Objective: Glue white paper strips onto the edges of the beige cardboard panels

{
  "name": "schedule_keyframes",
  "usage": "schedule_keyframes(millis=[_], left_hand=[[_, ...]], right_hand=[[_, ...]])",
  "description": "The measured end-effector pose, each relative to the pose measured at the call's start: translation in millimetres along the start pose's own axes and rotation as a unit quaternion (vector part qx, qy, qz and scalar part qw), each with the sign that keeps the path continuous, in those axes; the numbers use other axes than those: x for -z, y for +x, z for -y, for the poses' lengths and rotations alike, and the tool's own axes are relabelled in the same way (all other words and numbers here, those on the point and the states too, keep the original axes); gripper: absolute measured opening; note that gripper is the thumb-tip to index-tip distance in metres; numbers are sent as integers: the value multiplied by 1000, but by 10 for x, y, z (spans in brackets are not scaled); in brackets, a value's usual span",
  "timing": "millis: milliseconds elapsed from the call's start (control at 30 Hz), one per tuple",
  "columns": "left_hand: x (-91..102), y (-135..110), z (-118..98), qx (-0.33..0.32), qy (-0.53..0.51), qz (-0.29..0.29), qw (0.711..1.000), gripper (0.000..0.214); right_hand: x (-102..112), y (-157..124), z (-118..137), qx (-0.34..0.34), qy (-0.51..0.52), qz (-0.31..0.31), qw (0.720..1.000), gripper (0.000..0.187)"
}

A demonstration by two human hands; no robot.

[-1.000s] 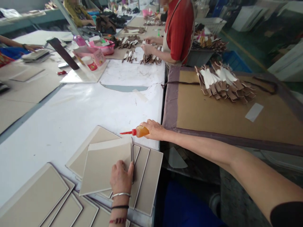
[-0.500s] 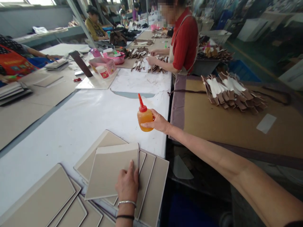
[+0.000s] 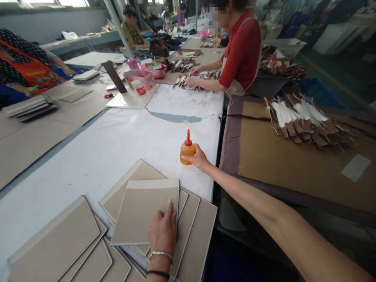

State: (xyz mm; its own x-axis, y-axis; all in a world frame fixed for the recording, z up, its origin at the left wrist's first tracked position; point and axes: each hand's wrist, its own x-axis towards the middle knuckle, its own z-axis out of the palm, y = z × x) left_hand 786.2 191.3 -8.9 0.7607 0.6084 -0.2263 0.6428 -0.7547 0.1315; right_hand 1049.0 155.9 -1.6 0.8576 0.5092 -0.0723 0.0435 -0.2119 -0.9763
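Note:
My right hand (image 3: 199, 158) is wrapped around a small orange glue bottle (image 3: 187, 149) with a red nozzle, standing upright on the white table (image 3: 117, 141) near its right edge. My left hand (image 3: 163, 231) lies flat, fingers out, on the lower right corner of the top beige board (image 3: 143, 211). That board rests on a fanned stack of similar beige boards (image 3: 190, 231) with pale borders. More beige boards (image 3: 55, 239) lie overlapped at the lower left.
A person in a red top (image 3: 241, 51) works further along the table with brown and white pieces (image 3: 188, 80). A pile of such pieces (image 3: 305, 121) lies on the cardboard-topped bench (image 3: 282, 168) at right. A pink box (image 3: 141, 78) and other workers are at the back left.
My right hand turned the glue bottle from lying sideways to upright and lowered it onto the table. My left hand stayed on the top board.

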Motion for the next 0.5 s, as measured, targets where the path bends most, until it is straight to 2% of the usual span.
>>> schedule_keyframes(millis=[133,267,433,500], left_hand=[[25,11,-3,-4,9,14,1000,42],[128,22,-40,-3,15,39,999,43],[208,31,-76,7,18,61,998,44],[209,34,-76,10,3,61,998,43]], right_hand=[[-79,-17,-104,23,-67,-7,997,53],[-114,-83,-189,57,-130,-6,990,54],[-69,-136,-217,73,-165,-8,984,68],[-28,-245,-225,81,-186,-29,979,67]])
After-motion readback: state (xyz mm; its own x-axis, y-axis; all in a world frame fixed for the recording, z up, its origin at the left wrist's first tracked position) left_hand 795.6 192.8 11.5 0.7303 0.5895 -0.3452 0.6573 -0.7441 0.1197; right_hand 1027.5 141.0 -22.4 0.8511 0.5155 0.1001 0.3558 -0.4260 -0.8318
